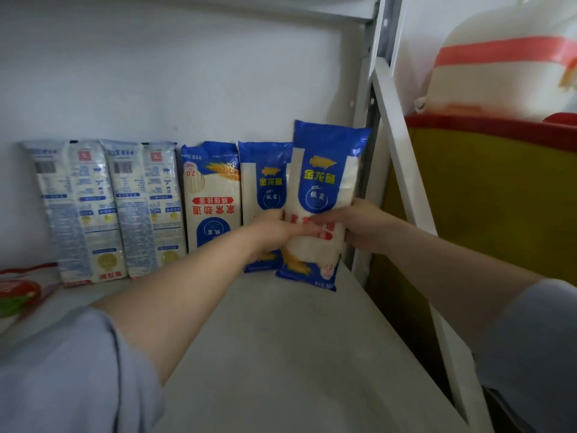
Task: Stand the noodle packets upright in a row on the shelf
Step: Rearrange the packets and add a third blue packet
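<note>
Both hands hold one blue-and-white noodle packet (324, 189) upright at the right end of the shelf (281, 339), next to the grey upright post (363, 126); the left hand (274, 229) grips its left edge, fingers curled across the front; the right hand (359, 226) grips its right edge, thumb laid across the front; the packet's lower end sits just forward of the row, and whether it touches the shelf cannot be told. Behind it, five packets stand against the back wall (187, 73): two blue-and-white packets (237, 189) immediately left, then three pale packets (106, 207) printed with barcodes. A red-and-green package (15, 295) lies at the far left; a yellow bag with a red rim (487, 189) stands beyond the post.
</note>
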Motion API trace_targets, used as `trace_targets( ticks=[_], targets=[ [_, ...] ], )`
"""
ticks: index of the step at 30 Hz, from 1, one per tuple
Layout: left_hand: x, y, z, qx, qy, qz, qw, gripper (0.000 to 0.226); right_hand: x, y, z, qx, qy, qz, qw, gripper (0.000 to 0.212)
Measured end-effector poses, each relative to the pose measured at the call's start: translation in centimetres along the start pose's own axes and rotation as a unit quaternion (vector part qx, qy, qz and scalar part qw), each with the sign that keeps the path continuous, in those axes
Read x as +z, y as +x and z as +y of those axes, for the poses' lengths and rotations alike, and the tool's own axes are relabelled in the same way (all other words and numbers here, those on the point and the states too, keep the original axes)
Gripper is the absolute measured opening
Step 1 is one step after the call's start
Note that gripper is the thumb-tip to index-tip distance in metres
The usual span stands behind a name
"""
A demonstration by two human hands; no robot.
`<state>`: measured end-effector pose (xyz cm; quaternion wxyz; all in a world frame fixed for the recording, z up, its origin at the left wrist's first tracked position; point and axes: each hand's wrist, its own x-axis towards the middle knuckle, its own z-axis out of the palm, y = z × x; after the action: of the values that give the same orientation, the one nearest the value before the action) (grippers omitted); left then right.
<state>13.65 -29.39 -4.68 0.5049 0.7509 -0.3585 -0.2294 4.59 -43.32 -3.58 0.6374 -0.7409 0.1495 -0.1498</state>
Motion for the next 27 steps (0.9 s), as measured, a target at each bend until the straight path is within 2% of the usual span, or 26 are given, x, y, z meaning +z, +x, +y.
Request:
trace_targets(
  ticks=[3,6,10,13,18,22,25,27],
  targets=[
    [-1.6,-1.2,0.1,-0.004,0.035,0.007,0.999,0.069,0.6,-0.8,-1.3,0.020,-0.037,-0.131,0.991,0.032],
    [-2.1,-2.1,-0.3,0.012,0.047,0.032,0.998,0.060,1.6,-1.4,-1.8,0.008,-0.032,-0.162,0.986,0.027],
    [-2.4,-2.4,-0.3,0.026,0.019,0.069,0.997,0.041,2.4,-1.3,-2.4,-0.052,-0.001,-0.105,0.993,0.042],
    [-2.7,-2.5,0.8,0.052,0.002,0.089,0.995,0.031,2.3,-1.1,-3.0,-0.087,0.002,-0.098,0.991,0.050],
    [-2.8,-2.3,2.7,0.083,-0.050,0.144,0.985,0.043,1.8,-1.3,-4.7,-0.076,0.049,-0.040,0.995,0.021],
    [-2.9,-1.9,3.9,0.099,-0.070,0.177,0.977,0.036,1.8,-1.3,-5.7,-0.080,0.050,-0.003,0.996,0.025],
    [-2.6,-1.9,3.5,0.077,-0.076,0.156,0.982,0.044,2.0,-1.2,-5.5,-0.077,0.049,0.043,0.995,0.031],
    [-1.9,-2.2,2.2,0.032,-0.018,0.098,0.995,0.048,2.0,-1.1,-5.4,-0.074,0.044,0.076,0.993,0.035]
  ],
)
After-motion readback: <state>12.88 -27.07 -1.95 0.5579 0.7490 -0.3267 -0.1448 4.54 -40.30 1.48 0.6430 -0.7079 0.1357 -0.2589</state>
